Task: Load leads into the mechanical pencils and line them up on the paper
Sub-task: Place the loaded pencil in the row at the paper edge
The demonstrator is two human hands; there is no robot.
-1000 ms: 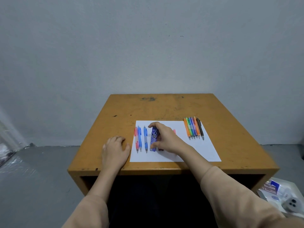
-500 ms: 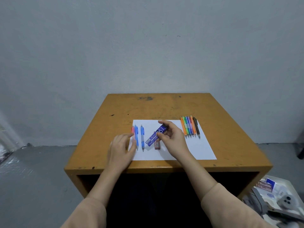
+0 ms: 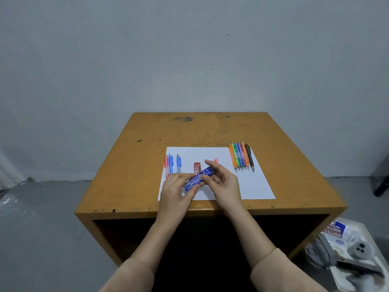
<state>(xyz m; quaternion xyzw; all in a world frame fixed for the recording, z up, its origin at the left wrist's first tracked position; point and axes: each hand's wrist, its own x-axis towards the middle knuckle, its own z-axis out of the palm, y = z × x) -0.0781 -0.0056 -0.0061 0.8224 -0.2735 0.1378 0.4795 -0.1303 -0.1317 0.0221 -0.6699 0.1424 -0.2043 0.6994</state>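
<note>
A blue pencil-lead case [image 3: 199, 178] hangs tilted just above the white paper [image 3: 256, 186], held at both ends. My left hand [image 3: 176, 191] pinches its lower left end, and my right hand [image 3: 224, 183] grips its upper right end. On the paper's left side lie a pink pencil [image 3: 166, 165] and two blue pencils [image 3: 171, 163] [image 3: 179, 163]. Several coloured pencils [image 3: 241, 157] lie in a tight row at the paper's far right. A small brown-red lead box [image 3: 197, 167] lies behind the case. A pink pencil tip [image 3: 215, 160] shows behind my right hand.
The paper lies on a small orange-brown table [image 3: 130, 175] against a grey wall. On the floor at the lower right a white tray [image 3: 353, 249] holds boxes and a grey round object.
My right hand lifted the blue lead case off the paper and turned it slantwise. My left hand left the table edge and took hold of the case's lower end.
</note>
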